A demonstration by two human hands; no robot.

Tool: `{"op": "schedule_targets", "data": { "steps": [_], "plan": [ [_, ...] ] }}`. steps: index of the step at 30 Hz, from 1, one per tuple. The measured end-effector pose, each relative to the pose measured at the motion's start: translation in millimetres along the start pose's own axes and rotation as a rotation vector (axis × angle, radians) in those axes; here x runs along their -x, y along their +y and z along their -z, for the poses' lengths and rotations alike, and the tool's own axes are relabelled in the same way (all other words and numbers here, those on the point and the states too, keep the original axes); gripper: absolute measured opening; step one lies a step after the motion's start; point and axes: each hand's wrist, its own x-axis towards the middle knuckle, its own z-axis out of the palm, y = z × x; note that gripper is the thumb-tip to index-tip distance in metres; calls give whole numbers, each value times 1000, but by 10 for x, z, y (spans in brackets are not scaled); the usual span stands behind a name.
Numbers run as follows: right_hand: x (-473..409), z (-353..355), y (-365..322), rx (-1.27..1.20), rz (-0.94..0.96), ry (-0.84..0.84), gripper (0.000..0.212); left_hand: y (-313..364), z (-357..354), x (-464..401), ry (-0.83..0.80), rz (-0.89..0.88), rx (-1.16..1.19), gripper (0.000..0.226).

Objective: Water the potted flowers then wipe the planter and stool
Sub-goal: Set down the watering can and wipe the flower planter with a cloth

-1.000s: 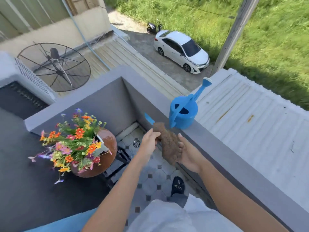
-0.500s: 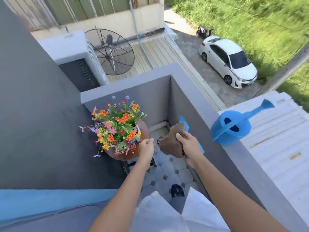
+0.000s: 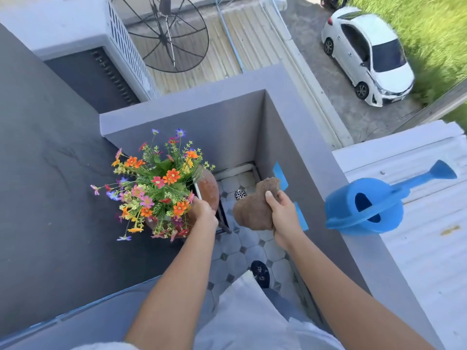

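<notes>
A round terracotta planter [image 3: 209, 188] full of orange, pink and purple flowers [image 3: 158, 184] stands in the balcony corner on a dark stool [image 3: 224, 219], mostly hidden under it. My left hand [image 3: 202, 210] grips the planter's near rim, fingers curled over the edge. My right hand [image 3: 284, 215] holds a brown cloth [image 3: 255, 207] in the air just right of the planter, thumb on top. A blue watering can [image 3: 366, 207] sits on the grey parapet ledge to the right, spout pointing right.
The grey parapet wall [image 3: 313, 157] encloses the corner, with blue tape strips [image 3: 280, 174] on its inner face. A floor drain [image 3: 240, 194] lies in the tiled floor [image 3: 242, 246] beyond the cloth. My dark shoe [image 3: 260, 272] is below. A white car is parked far below.
My left hand has reached left and taken hold of the planter's rim. My right hand now holds the cloth alone, closer to the planter. The view has swung left and down.
</notes>
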Motion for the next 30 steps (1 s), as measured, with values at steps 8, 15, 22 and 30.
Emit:
{"op": "schedule_targets", "data": {
  "steps": [8, 15, 22, 30],
  "plan": [
    [-284, -60, -51, -5, -79, -100, 36, 124, 71, -85, 39, -71, -107, 41],
    [-379, -193, -1, -32, -99, -184, 75, 222, 259, 2, 16, -231, -83, 28],
    [-254, -618, -281, 48, 130, -164, 34, 484, 631, 622, -240, -209, -116, 19],
    [-264, -1240, -922, 442, 594, -34, 27, 776, 706, 1598, -474, -262, -122, 22]
  ]
}}
